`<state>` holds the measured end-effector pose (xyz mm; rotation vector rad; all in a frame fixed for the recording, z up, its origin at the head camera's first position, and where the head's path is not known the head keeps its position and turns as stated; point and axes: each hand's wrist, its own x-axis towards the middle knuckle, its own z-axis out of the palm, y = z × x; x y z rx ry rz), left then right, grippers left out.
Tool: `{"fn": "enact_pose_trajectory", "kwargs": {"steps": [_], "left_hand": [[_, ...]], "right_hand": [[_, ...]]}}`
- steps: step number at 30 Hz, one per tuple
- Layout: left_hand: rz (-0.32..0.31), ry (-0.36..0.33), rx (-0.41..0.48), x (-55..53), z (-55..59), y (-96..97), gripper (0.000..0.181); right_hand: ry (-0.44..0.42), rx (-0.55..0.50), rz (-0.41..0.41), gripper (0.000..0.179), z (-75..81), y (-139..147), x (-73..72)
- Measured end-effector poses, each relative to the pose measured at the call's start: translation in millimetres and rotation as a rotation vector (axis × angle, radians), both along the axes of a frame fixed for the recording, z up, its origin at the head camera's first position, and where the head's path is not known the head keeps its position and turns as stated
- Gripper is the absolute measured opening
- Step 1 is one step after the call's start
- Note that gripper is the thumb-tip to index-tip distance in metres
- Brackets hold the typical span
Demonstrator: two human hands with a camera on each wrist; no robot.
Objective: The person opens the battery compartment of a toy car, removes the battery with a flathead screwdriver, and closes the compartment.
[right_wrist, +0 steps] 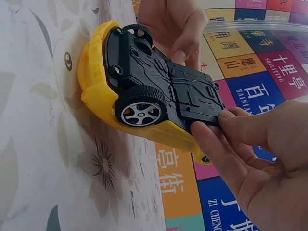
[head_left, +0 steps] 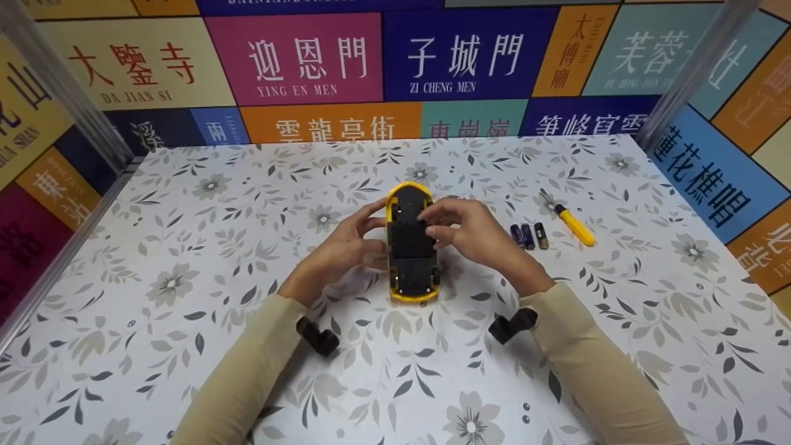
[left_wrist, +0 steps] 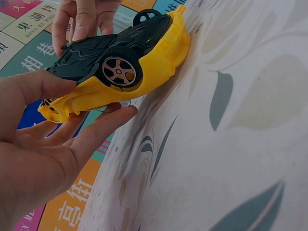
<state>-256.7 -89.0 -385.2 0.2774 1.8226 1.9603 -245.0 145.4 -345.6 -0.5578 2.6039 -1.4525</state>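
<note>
A yellow toy car [head_left: 395,295] with black wheels stands tilted on one end, its black underside [head_left: 408,210] turned toward me. My left hand [head_left: 347,246] holds its left side, thumb on the underside edge and fingers spread beneath the body in the left wrist view. On the other side my right hand [head_left: 477,238] pinches the edge of a flat black battery cover [right_wrist: 192,91] between thumb and fingers. In the right wrist view, the cover lies over the middle of the underside, close against it. The car's roof is hidden.
To the right lie several small batteries [head_left: 527,237], side by side. Beyond them is a screwdriver [head_left: 575,225] with a yellow handle. A flower-patterned cloth [head_left: 247,185] covers the table, and printed panels [head_left: 296,59] stand along the back and sides.
</note>
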Motion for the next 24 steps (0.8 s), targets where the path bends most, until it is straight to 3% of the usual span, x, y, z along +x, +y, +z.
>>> {"fn": "enact_pose_trajectory", "kwargs": {"steps": [24], "left_hand": [[-0.006,0.016,-0.011,0.3,1.9,-0.2,0.09]], "right_hand": [[0.021,0.034,-0.034,0.022,-0.9,-1.2,-0.8]]}}
